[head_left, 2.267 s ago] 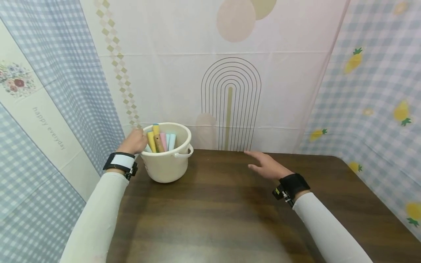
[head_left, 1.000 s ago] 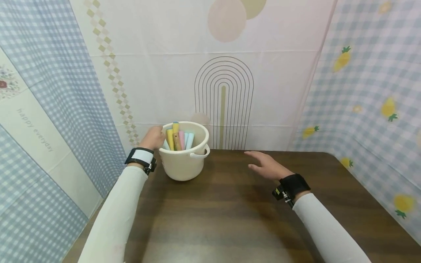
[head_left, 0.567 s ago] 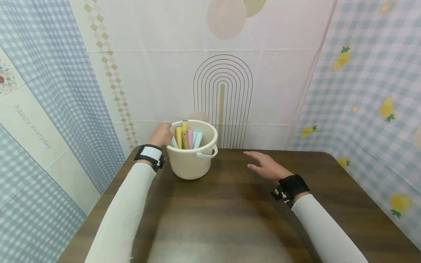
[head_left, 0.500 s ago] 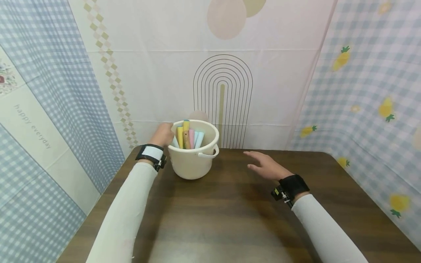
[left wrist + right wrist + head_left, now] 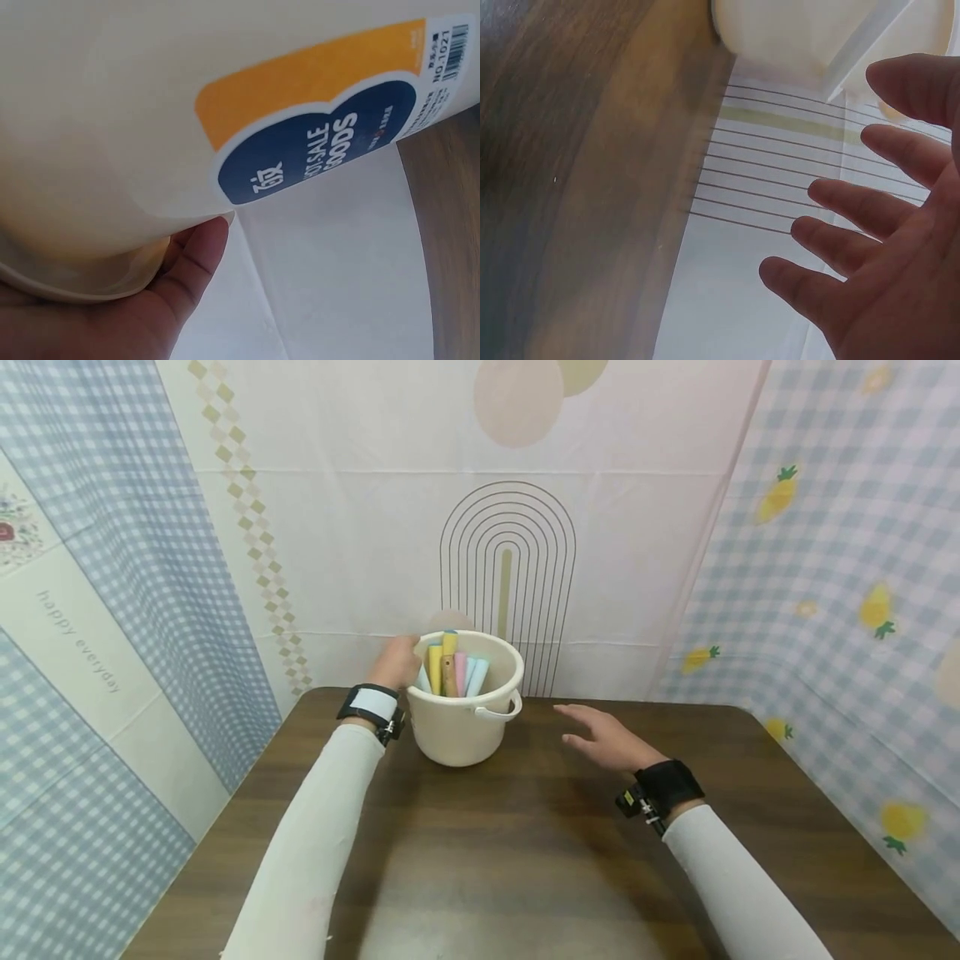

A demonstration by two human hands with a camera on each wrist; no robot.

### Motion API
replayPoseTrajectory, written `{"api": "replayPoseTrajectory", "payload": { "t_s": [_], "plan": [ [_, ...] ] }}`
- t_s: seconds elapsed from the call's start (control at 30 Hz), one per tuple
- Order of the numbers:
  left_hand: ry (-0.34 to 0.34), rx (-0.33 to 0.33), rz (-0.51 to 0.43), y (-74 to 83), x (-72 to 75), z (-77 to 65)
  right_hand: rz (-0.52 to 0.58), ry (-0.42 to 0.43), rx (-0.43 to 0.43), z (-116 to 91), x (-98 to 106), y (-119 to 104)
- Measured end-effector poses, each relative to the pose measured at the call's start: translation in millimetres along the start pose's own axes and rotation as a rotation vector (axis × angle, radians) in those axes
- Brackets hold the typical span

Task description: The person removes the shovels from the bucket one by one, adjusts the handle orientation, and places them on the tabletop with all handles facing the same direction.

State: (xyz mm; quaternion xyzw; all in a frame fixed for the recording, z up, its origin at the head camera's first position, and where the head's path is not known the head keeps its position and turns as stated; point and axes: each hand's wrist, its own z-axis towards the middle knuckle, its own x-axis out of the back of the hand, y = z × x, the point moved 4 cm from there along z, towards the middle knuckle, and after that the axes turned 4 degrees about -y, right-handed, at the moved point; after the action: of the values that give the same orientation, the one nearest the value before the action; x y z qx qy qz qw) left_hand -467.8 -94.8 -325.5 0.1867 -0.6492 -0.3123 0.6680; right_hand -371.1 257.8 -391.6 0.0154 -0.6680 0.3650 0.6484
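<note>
A cream plastic bucket (image 5: 456, 733) is at the back of the dark wooden table, left of my right hand. Several rolled or stick-like pieces in yellow, pink, pale blue and brown (image 5: 449, 675) stand inside it. My left hand (image 5: 397, 663) grips the bucket's left rim, with the fingers curled over it. The left wrist view shows the fingers against the bucket wall beside an orange and blue label (image 5: 315, 127). My right hand (image 5: 606, 738) hovers over the table with its fingers spread, apart from the bucket's handle (image 5: 498, 710), and holds nothing.
The wooden table (image 5: 480, 860) reaches to a patterned cloth backdrop (image 5: 360, 552) right behind the bucket. Checked cloth (image 5: 832, 610) hangs along the right side, and more hangs on the left. Both wrists wear black straps with small cameras.
The bucket has moved to the right along the back of the table, with my left hand gripping its rim throughout. My right hand has stayed nearly still.
</note>
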Motion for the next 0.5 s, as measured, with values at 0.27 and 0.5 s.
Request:
{"api": "replayPoseTrajectory", "payload": {
  "t_s": [0.27, 0.5],
  "plan": [
    [-0.019, 0.009, -0.060, 13.2, -14.8, 7.8, 0.055, 0.020, -0.006, -4.3, -1.4, -5.1],
    [-0.030, 0.005, -0.082, 21.9, -22.9, 10.9, 0.113, 0.059, -0.020, -9.2, -4.8, -6.2]
  ]
}}
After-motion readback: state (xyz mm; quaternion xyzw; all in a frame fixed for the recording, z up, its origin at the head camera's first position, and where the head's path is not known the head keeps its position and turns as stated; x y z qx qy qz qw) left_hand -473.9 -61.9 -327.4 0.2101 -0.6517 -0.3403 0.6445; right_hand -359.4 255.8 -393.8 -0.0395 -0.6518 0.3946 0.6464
